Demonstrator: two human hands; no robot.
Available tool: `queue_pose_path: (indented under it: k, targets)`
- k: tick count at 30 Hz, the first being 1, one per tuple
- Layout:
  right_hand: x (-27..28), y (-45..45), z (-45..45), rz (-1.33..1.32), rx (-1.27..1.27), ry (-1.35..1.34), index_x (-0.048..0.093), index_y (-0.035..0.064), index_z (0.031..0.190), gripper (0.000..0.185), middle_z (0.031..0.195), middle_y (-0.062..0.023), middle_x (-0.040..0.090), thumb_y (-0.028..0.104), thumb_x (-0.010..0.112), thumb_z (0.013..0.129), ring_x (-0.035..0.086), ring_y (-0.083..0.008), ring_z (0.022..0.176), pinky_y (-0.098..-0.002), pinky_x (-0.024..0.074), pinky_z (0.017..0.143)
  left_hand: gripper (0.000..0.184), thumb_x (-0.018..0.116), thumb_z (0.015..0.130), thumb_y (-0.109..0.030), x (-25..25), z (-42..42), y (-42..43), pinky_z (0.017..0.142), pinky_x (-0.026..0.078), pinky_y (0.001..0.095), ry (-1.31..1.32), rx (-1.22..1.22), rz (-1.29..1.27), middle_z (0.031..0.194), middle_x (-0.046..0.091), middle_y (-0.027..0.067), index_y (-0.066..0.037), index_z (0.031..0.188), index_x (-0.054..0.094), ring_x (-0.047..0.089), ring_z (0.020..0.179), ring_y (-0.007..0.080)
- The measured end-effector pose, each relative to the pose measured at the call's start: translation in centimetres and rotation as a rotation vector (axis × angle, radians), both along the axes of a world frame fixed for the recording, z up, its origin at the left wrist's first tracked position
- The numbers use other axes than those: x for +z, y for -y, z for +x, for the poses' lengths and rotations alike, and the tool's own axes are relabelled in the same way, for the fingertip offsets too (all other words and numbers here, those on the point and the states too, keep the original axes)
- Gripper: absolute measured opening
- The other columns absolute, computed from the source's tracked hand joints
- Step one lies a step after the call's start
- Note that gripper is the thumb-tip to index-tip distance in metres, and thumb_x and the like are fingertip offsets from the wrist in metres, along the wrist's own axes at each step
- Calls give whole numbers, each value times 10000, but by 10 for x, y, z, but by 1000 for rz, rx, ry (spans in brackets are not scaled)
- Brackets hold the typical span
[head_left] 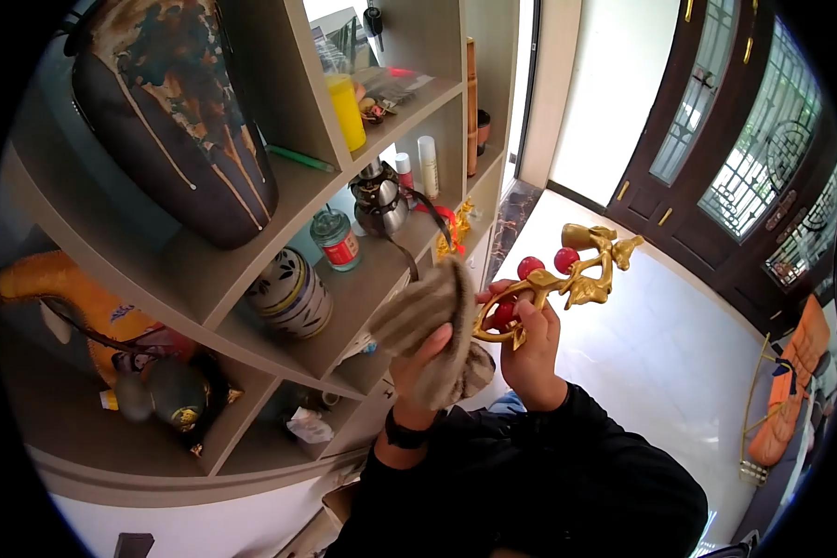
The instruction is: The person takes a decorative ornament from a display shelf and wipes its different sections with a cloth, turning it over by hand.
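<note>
My left hand point(417, 374) is wrapped round a striped grey-brown cloth point(417, 312), which bunches up and hangs over the fingers. Just to its right, my right hand point(534, 361) grips a golden branch-shaped ornament point(588, 289) by its looped end. Several shiny red balls, like berries or fruit, sit along the ornament, one of them point(530, 267) near my fingertips. The cloth's edge is close beside the ornament's loop; whether they touch I cannot tell. A dark band circles my left wrist.
On the left, a shelf unit point(251, 279) holds a large dark vase point(172, 121), a patterned ceramic jar point(291, 296), a glass jar point(335, 239), a metal flask point(379, 200) and a yellow cup point(346, 112). A pale tiled floor point(642, 344) leads to dark double doors point(725, 167). Orange cushions point(795, 381) lie at right.
</note>
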State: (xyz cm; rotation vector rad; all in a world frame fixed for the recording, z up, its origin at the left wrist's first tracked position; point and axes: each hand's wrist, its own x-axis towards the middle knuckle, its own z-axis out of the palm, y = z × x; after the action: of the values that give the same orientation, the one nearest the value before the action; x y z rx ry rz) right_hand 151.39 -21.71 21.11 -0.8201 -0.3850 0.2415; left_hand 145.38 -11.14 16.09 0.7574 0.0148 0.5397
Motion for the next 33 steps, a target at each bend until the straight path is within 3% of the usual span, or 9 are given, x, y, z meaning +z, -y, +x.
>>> queue_pose_path:
  k: [2,4,10,16,19,24,26,27,33]
  targets:
    - [0,3,-3,1,-16,9,392,-1,762,110,1004,-148,476,93,369,815,512,-197,837,-308,472,659,317,656,645,-63,29,-5,3,751,444,331,-137,227,366,1022,522,174,-28,948,567,532,910,269]
    - [-1,4,-5,0,-35,18,387,3,748,102,1006,-148,475,82,378,812,509,-195,844,-311,476,657,346,683,608,-61,34,-10,0,760,436,343,95,599,1163,953,558,172,-26,934,570,543,885,291]
    - [4,-1,-13,3,-7,125,417,-28,794,53,972,-137,480,19,440,786,514,-225,885,-321,488,683,313,593,702,-46,9,-11,7,744,436,363,195,597,683,1011,514,207,7,998,505,535,887,298]
    - [-2,-8,-19,92,-7,136,421,-82,969,215,951,-122,483,8,467,779,510,-235,917,-323,476,726,373,501,777,-172,21,-12,5,710,463,381,52,1023,1027,942,502,220,49,1061,403,546,764,284]
    - [4,-9,-21,-36,-29,141,397,-9,761,34,995,-163,488,19,411,774,509,-269,926,-356,449,769,343,482,787,-137,15,-3,-4,641,484,367,112,1312,1176,916,502,207,68,1051,407,547,670,272]
    - [-4,3,2,-47,-309,283,416,-51,1046,287,1015,-165,486,59,413,781,495,-271,962,-358,429,798,316,480,812,-174,34,-14,-34,568,493,288,71,697,706,976,497,159,22,1055,435,550,770,192]
    - [0,7,9,15,-278,303,432,-43,994,243,1035,-140,484,83,427,786,491,-281,974,-368,423,806,350,433,835,-219,17,-9,-48,624,490,307,-206,751,64,1003,491,126,-2,1108,413,541,807,182]
    - [2,9,11,24,-233,322,438,-36,947,205,1041,-120,483,95,437,788,490,-287,977,-381,412,819,421,390,853,-277,16,-14,-51,689,476,334,-177,518,-78,1032,480,108,-18,1180,338,529,853,204]
    - [-1,6,15,18,-39,340,420,-26,983,216,1028,-125,494,-17,404,768,480,-220,988,-328,373,837,462,375,825,-433,26,-28,-13,748,452,328,43,-7,-142,993,516,101,-53,1084,417,535,837,221]
